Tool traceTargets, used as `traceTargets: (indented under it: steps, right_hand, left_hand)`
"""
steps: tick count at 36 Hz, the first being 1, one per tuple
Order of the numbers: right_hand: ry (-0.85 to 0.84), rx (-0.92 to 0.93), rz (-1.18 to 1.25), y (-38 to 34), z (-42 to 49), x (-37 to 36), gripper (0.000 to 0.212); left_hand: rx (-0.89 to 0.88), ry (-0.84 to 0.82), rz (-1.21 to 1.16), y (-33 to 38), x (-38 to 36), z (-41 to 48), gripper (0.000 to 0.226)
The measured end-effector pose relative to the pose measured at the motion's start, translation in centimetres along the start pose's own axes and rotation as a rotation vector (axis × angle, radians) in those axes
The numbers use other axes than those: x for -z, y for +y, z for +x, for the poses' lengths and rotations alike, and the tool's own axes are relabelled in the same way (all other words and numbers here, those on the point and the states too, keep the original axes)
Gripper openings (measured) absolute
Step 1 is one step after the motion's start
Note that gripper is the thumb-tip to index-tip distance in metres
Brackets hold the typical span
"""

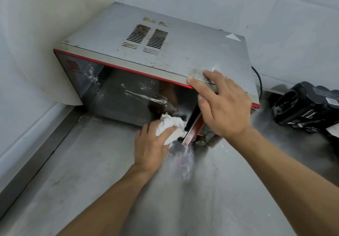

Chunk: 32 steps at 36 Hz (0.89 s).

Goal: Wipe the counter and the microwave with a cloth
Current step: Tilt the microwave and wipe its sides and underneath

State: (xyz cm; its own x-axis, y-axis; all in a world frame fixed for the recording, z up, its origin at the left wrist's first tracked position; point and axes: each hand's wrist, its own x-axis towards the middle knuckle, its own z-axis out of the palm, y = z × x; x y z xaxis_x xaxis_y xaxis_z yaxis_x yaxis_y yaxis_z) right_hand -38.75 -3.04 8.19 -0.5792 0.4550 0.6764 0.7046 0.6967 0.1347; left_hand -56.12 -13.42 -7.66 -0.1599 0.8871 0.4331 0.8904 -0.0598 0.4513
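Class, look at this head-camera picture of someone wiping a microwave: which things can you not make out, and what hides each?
Head view throughout.
The control panel: mostly hidden behind the right hand and wrist.
The black device: cut off by the right edge; its label is too small to read.
The cloth: partly covered by the left hand gripping it.
The microwave interior: obscured by the dark, smeared door glass.

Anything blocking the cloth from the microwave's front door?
Nothing visible. The left hand holds the crumpled white cloth against the lower dark glass door of the red-trimmed steel microwave; the right hand rests on its top edge.
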Motion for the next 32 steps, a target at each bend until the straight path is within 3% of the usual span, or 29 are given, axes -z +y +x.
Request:
traceTargets:
  steps: [5,9,16,20,25,28,32]
  right_hand:
    - [-0.001,-0.002,0.003,0.0,0.1,-0.1,0.040]
    - [0.003,-0.002,-0.007,0.0,0.1,0.0,0.040]
    - [0.032,0.005,-0.018,0.0,0.1,-0.3,0.040]
    - [0.041,0.004,-0.009,0.0,0.1,-0.1,0.040]
    - [0.028,-0.002,-0.002,-0.1,0.1,-0.1,0.040]
    - [0.047,-0.010,-0.004,-0.1,0.1,-0.3,0.041]
    - [0.064,-0.008,-0.004,-0.1,0.1,-0.4,0.040]
  left_hand:
    - [-0.059,-0.083,0.056,-1.1,0.5,0.0,0.072]
    - [0.000,-0.134,0.036,-1.6,0.1,-1.2,0.071]
    - [-0.032,0.197,-0.075,1.9,2.6,2.4,0.071]
    - [-0.012,0.118,-0.087,2.0,1.7,1.6,0.082]
    - [0.060,-0.013,-0.130,1.1,-0.1,-0.8,0.077]
    - [0.099,0.053,-0.151,1.3,0.2,-0.8,0.076]
    - [0.085,0.287,-0.217,3.4,2.9,2.3,0.078]
